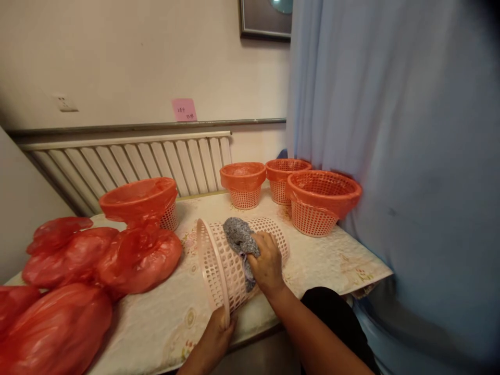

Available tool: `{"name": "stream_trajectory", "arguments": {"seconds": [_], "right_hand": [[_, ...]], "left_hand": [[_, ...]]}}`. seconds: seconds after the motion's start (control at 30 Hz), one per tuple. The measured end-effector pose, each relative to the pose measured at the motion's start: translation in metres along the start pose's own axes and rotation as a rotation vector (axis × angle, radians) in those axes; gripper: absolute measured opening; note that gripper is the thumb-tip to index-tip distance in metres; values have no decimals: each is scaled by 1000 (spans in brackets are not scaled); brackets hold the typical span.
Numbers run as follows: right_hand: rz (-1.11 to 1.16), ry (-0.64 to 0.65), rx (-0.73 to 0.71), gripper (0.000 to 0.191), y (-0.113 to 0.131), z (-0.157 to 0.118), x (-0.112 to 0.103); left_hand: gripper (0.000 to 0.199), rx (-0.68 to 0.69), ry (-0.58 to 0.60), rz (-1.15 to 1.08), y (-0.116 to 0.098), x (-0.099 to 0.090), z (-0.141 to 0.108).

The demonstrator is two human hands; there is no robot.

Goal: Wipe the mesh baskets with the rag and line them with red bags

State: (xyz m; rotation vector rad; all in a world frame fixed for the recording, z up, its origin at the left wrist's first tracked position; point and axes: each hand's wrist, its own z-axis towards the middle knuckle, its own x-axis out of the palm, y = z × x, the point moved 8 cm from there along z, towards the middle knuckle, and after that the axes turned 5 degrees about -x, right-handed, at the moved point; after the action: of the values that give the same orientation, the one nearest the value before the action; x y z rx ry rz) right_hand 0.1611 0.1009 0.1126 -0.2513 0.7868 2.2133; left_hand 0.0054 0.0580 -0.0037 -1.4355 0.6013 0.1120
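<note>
A pale pink plastic basket [234, 289] with a perforated wall lies on its side on the table, its mouth turned to the left. At the near edge of its rim, my left hand [214, 330] is closed round the plastic, with some fingers hidden inside. My right hand [267, 263] grips a crumpled grey cloth [239, 235] and presses it against the upper side of the basket. Part of the cloth hangs down below my fingers along the wall.
Baskets lined with red bags stand behind: one at left [136, 200], a small one [242, 182] in the middle, two more at right [324, 200]. Several stuffed red plastic bags [66, 323] cover the table's left. A blue curtain [410, 156] hangs at right; a radiator [156, 161] lines the wall.
</note>
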Motion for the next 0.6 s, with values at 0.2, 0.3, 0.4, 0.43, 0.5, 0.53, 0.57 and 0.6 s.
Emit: {"name": "stream_trajectory", "arguments": {"seconds": [0.2, 0.3, 0.4, 0.43, 0.5, 0.53, 0.57, 0.6], "right_hand": [[-61, 15, 59, 30, -23, 3, -2], [-67, 12, 44, 33, -22, 2, -2], [-64, 0, 45, 34, -22, 1, -3], [-62, 3, 48, 33, -22, 1, -3], [-52, 15, 55, 33, -22, -1, -2], [-43, 19, 57, 33, -22, -2, -2], [-34, 22, 56, 33, -22, -2, -1], [-25, 24, 52, 33, -22, -3, -1]], "left_hand": [[43, 0, 32, -113, -21, -2, 4], [50, -31, -71, -253, -29, -10, 12], [52, -43, -140, -339, -32, -13, 19], [51, -51, -152, -337, -31, -13, 20], [50, -76, -176, -305, -25, -13, 20], [50, -88, -184, -286, -22, -14, 19], [49, -97, -190, -267, -18, -14, 19], [48, -104, -192, -251, -15, -15, 18]]}}
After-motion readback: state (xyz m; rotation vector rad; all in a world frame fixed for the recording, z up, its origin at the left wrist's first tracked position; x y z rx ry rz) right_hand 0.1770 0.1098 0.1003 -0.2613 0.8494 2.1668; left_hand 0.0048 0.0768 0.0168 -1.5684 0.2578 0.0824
